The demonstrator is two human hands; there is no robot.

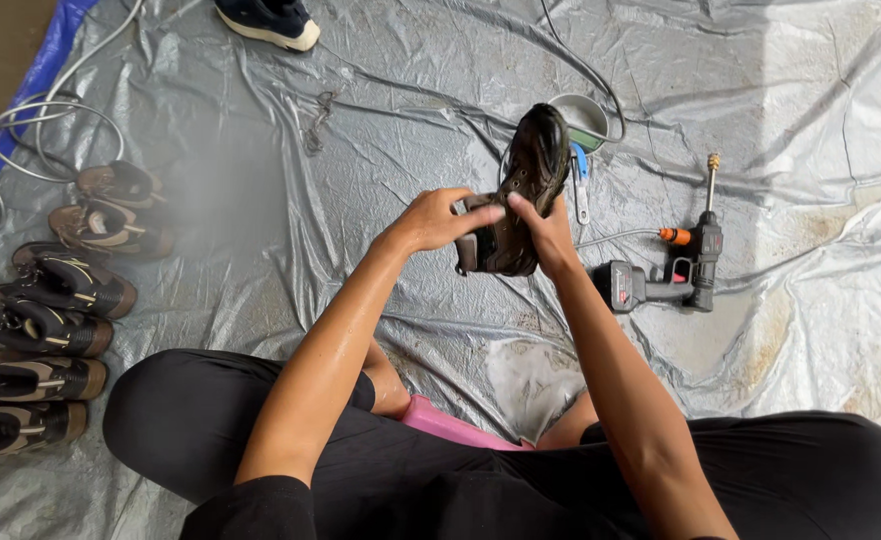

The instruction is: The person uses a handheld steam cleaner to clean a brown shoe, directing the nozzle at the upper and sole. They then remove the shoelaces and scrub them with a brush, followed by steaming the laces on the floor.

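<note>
1. Both hands hold a dark, wet shoe [521, 195] up over the grey tarp [361, 150], toe pointing away and sole tilted to the right.
2. The left hand [436, 220] has its grip pinched on the shoe's heel end, fingers on top.
3. The right hand [546, 235] has its grip closed round the shoe's side from below, fingertips meeting the left hand's.
4. Just beyond the shoe lie a small green bowl [583, 118] and a blue-handled brush [581, 180].
5. A black spray gun [676, 270] with a brass nozzle rests on the tarp to the right, near the right forearm.
6. Six brown sandals [51, 320] lie in a row at the left, well apart from the hands, beside coiled grey hose [21, 130].
7. A dark sneaker [271, 22] sits at the top edge.
8. The tarp is crinkled, glossy and wet, with sandy mud patches at the right.
</note>
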